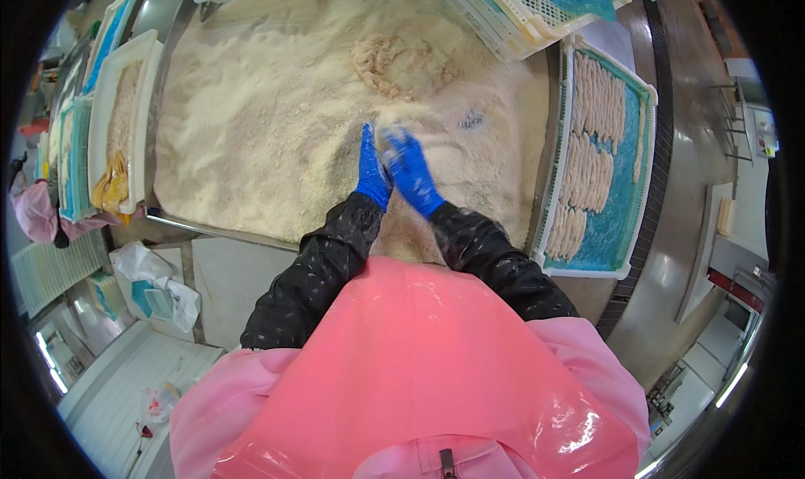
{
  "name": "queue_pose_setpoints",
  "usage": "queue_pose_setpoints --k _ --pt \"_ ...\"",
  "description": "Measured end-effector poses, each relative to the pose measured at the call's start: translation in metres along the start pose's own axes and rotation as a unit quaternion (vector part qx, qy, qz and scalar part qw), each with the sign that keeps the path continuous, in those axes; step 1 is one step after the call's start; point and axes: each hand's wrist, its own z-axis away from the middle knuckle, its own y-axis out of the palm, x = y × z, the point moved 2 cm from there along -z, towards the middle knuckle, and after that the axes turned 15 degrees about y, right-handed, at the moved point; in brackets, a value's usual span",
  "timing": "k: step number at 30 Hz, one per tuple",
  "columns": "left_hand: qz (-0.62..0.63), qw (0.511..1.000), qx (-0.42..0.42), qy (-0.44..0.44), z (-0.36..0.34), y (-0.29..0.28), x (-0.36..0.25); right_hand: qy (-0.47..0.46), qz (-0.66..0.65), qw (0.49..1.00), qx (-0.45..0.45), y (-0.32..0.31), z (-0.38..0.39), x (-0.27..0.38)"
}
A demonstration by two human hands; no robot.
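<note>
A broad metal work tray of pale crumb coating (235,118) fills the middle of the head view. My left hand (371,169) in a blue glove is held over it with fingers stretched straight up. Beside it, my right hand (409,164), also blue-gloved, is smeared by motion, its fingertips dusted white, close to the left hand's fingers. Whether anything is between them I cannot make out. Beyond both hands lies a mound of pinkish pieces (386,64) in the crumbs. At right, a white-rimmed tray (620,231) with a blue base holds several rows of long pale coated strips (597,101).
Stacked white and blue crates (537,22) stand at top right. A white tub (147,76) of crumbs stands left, with a co-worker's yellow-gloved hand (113,185) at its near end and pink clothing (38,210) beyond. A white bag (151,278) lies below left.
</note>
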Motion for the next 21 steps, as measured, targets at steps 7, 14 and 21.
queue_pose_setpoints --k 7,14,21 --pt "0.201 0.973 0.032 -0.105 0.029 -0.007 -0.012 -0.045 0.289 0.956 -0.005 -0.008 -0.006 -0.012" --pt "0.073 0.992 0.061 -0.081 0.033 -0.022 -0.035 -0.011 0.359 0.930 -0.071 -0.033 -0.111 0.017" --pt "-0.167 0.980 0.035 0.100 0.036 -0.029 -0.043 -0.043 0.428 0.891 -0.144 -0.037 -0.121 0.020"
